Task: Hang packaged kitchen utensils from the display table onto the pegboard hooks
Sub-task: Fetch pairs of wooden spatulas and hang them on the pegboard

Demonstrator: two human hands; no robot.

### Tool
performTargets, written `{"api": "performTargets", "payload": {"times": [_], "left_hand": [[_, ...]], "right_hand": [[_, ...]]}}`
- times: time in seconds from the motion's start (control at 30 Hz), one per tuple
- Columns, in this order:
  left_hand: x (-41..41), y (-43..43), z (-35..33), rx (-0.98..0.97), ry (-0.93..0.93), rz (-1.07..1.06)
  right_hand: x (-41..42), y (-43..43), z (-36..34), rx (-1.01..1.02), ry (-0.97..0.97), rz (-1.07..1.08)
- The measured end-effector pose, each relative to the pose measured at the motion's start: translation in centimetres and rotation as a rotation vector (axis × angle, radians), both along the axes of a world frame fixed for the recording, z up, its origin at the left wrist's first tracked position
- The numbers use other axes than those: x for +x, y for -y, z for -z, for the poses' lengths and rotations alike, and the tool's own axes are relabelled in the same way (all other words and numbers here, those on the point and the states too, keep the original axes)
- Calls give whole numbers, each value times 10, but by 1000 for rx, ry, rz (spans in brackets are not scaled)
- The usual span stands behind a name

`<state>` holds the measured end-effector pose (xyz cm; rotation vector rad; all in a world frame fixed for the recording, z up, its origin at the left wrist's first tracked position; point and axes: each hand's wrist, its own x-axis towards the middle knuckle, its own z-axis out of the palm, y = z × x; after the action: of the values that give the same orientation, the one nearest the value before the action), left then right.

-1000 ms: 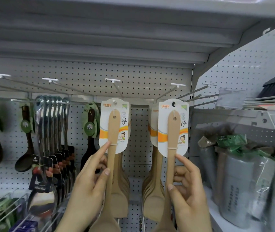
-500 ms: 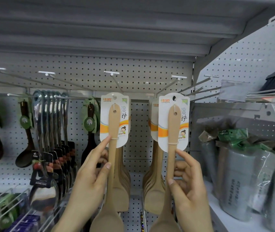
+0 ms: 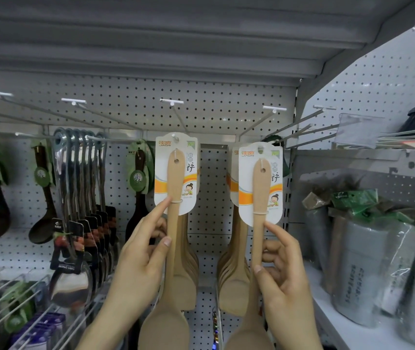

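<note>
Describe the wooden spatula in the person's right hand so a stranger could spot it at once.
Find the white pegboard and go to its right edge, beside the shelf of grey packs. There the right hand pinches a wooden spatula on a white and orange card. Unlike its twin in the left hand, its card sits lower and further right.

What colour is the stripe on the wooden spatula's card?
Orange, across the white card; head view.
</note>
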<state>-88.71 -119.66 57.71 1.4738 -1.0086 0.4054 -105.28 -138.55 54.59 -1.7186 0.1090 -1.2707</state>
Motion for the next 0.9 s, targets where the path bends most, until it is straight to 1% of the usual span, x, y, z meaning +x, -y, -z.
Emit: {"api": "performTargets", "payload": {"times": [0.47,0.67,0.77,0.9], "left_hand": [[31,29,-5,11,-33,-23],[40,33,-2,18,-13,-36],[42,31,3,39,-21,-35],[35,22,16,95,-11,-45]], "right_hand": [[54,36,-19,15,-71,23],[60,41,-12,7,-76,43],[56,39,-4,4,-77,80],[47,25,5,-51,-43,177]]}}
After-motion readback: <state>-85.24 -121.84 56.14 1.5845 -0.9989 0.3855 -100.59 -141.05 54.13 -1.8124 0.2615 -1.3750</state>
